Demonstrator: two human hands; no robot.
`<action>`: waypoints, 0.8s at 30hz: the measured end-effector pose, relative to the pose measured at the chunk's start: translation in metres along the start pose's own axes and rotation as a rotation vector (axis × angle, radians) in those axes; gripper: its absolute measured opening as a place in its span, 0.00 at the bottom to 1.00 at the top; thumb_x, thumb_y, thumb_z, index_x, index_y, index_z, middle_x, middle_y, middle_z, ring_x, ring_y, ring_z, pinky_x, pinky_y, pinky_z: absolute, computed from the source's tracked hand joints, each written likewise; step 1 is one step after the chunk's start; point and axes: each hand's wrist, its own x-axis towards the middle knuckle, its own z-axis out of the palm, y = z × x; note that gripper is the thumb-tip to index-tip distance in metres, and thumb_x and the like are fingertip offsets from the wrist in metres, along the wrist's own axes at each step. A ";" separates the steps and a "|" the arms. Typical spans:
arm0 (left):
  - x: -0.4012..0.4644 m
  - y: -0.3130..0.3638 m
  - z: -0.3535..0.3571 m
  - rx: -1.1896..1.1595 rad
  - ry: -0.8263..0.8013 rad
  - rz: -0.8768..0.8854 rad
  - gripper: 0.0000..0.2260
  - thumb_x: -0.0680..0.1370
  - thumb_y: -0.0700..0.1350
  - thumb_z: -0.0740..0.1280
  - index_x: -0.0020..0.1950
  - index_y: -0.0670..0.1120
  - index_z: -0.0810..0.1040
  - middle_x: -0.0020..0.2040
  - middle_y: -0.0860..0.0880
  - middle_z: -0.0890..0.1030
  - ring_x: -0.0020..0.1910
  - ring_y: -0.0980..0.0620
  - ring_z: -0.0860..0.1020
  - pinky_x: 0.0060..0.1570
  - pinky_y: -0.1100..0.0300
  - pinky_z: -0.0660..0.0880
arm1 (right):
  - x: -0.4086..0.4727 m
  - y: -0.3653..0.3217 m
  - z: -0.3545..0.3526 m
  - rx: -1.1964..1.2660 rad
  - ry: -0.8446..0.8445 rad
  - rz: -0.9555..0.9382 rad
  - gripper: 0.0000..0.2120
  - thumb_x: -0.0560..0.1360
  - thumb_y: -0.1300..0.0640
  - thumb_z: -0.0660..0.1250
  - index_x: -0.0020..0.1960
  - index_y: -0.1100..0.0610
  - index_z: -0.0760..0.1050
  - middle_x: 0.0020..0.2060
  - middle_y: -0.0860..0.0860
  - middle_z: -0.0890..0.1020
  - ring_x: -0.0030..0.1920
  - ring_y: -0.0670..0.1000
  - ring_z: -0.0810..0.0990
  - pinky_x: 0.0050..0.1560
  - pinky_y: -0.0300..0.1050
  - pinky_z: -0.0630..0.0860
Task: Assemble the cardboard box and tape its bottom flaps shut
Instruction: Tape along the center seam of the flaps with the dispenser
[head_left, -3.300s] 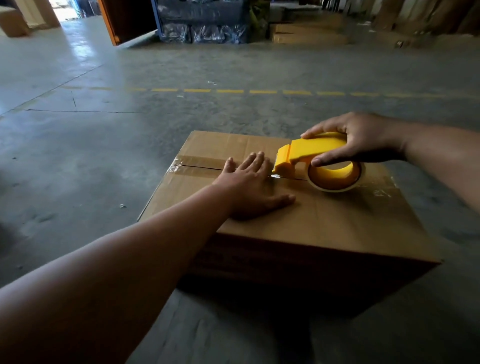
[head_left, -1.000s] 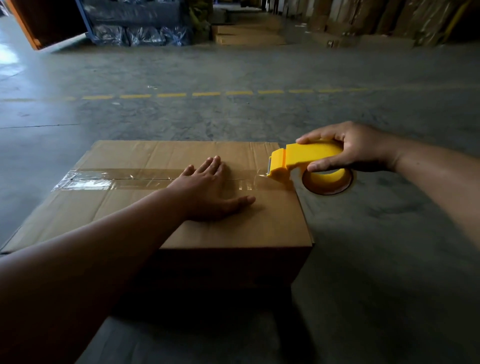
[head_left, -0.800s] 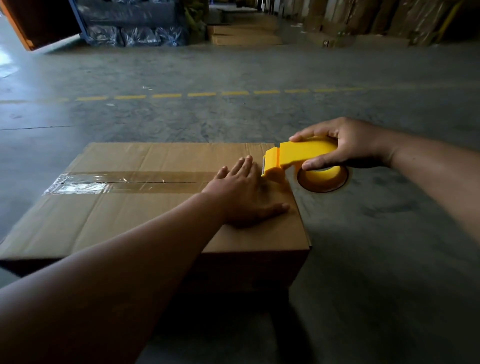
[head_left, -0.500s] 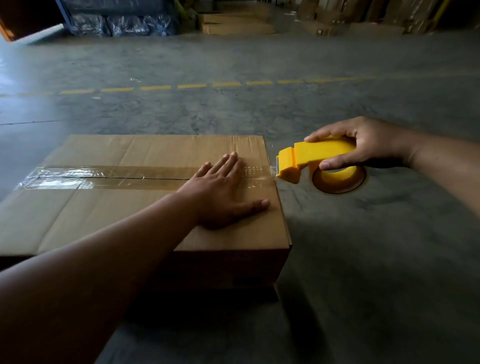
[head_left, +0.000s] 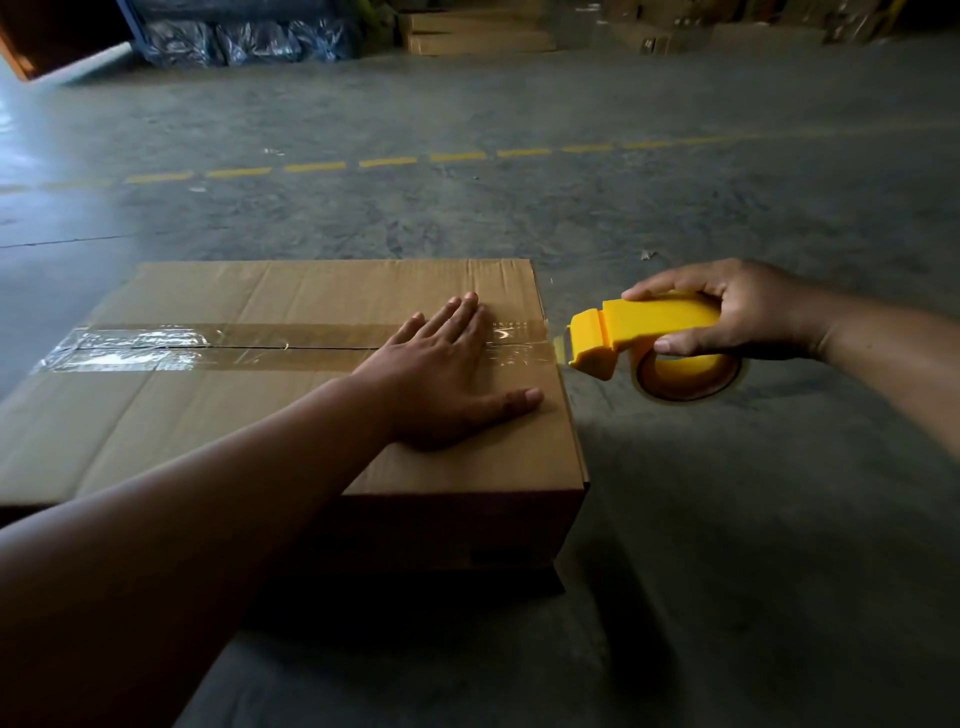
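Note:
A brown cardboard box (head_left: 208, 415) sits on the concrete floor with its flaps closed. A strip of clear tape (head_left: 208, 345) runs along the centre seam to the right edge. My left hand (head_left: 447, 379) lies flat on the box top near that edge, fingers straight, pressing over the tape. My right hand (head_left: 737, 317) grips a yellow tape dispenser (head_left: 654, 343) held just past the box's right edge, above the floor. A short stretch of tape spans from the box edge to the dispenser's mouth.
Grey concrete floor (head_left: 675, 519) surrounds the box, with a dashed yellow line (head_left: 389, 162) across it further off. At the back stand flat cardboard stacks (head_left: 478, 36), plastic-wrapped bundles (head_left: 249, 41) and more boxes (head_left: 779, 21) at the far right.
The dispenser has travelled right along the seam and off the box's right edge, laying tape. My left hand followed to the right end of the top.

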 end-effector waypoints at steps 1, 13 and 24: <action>0.000 0.000 0.000 0.001 -0.001 0.001 0.51 0.68 0.80 0.45 0.80 0.49 0.36 0.80 0.51 0.35 0.77 0.56 0.35 0.71 0.57 0.35 | 0.003 -0.001 0.002 -0.016 0.002 0.002 0.30 0.59 0.34 0.76 0.60 0.31 0.73 0.60 0.40 0.78 0.58 0.44 0.76 0.57 0.44 0.73; -0.001 0.003 0.001 0.006 0.000 0.008 0.52 0.67 0.80 0.45 0.80 0.47 0.36 0.80 0.49 0.35 0.78 0.53 0.35 0.76 0.52 0.37 | 0.027 -0.016 -0.002 -0.194 -0.032 -0.050 0.30 0.57 0.34 0.73 0.59 0.31 0.74 0.53 0.31 0.76 0.55 0.42 0.75 0.55 0.43 0.70; 0.002 0.003 0.005 0.042 0.014 0.002 0.52 0.67 0.80 0.43 0.80 0.47 0.36 0.80 0.48 0.36 0.78 0.52 0.36 0.77 0.49 0.39 | 0.033 -0.031 -0.008 -0.231 -0.088 -0.008 0.28 0.63 0.44 0.76 0.62 0.38 0.76 0.40 0.20 0.73 0.46 0.24 0.70 0.45 0.29 0.64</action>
